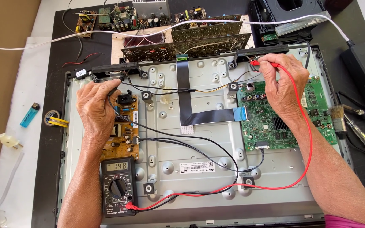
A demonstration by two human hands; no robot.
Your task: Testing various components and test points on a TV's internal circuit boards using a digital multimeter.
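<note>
An opened flat-screen set lies face down, its grey metal back plate (199, 143) exposed. My left hand (96, 103) pinches a black test probe (114, 91) at the top left, just above the brown power board (123, 126). My right hand (281, 82) holds a red test probe (262, 63) against the top edge, above the green main board (284, 118). Red and black leads (216, 192) run down to a black multimeter (119, 185) resting at the lower left, its display lit with digits.
Loose circuit boards (186, 40) lie beyond the set's top edge. A blue lighter (30, 114) and a tape roll (52, 118) sit at the left. A brush (339, 120), screwdrivers (362, 135) and a black power strip (364, 71) lie at the right. A white cable (233, 23) crosses the top.
</note>
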